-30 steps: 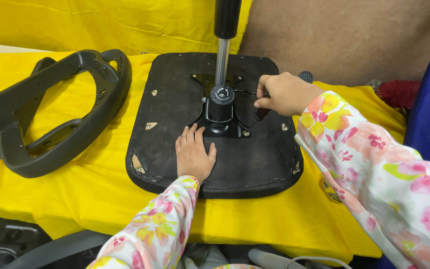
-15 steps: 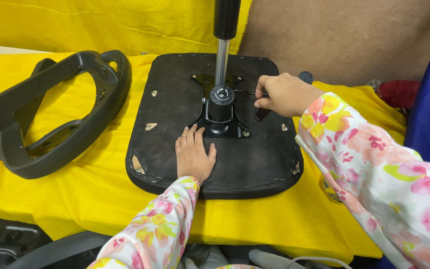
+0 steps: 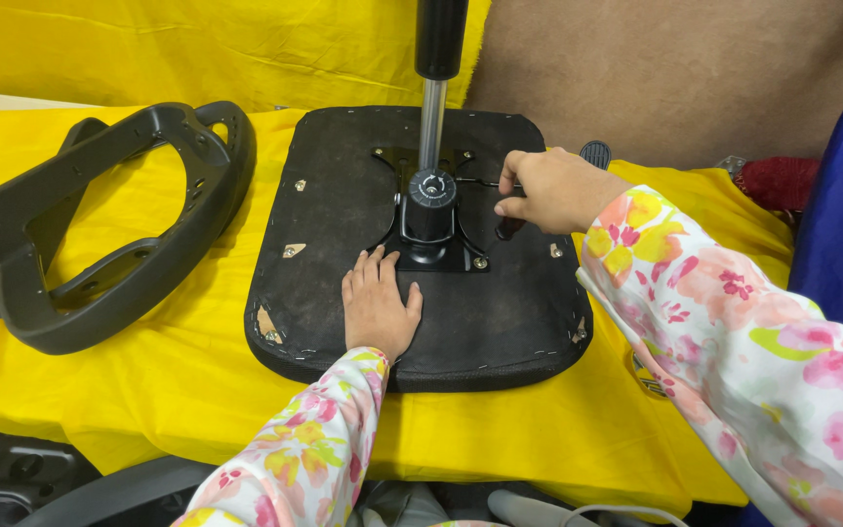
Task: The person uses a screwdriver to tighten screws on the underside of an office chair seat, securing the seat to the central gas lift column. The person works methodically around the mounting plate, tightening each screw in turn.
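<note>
Yellow cloth (image 3: 178,381) drapes the tabletop in your head view, cushioning the upturned black fabric-covered chair seat (image 3: 500,322). Your left hand (image 3: 380,304) lies flat and open on the seat, pinning it steady just below the black metal mechanism plate (image 3: 431,244) with its upright gas cylinder (image 3: 432,112). Your right hand (image 3: 553,188) pinches a small dark lever beside that plate. A black plastic armrest frame (image 3: 109,224) waits aside, left.

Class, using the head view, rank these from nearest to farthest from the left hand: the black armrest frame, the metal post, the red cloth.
1. Metal post: just above the left hand, at the seat's centre.
2. Armrest frame: off to the left, on the yellow cloth.
3. Red cloth: far right, behind the right sleeve.
</note>
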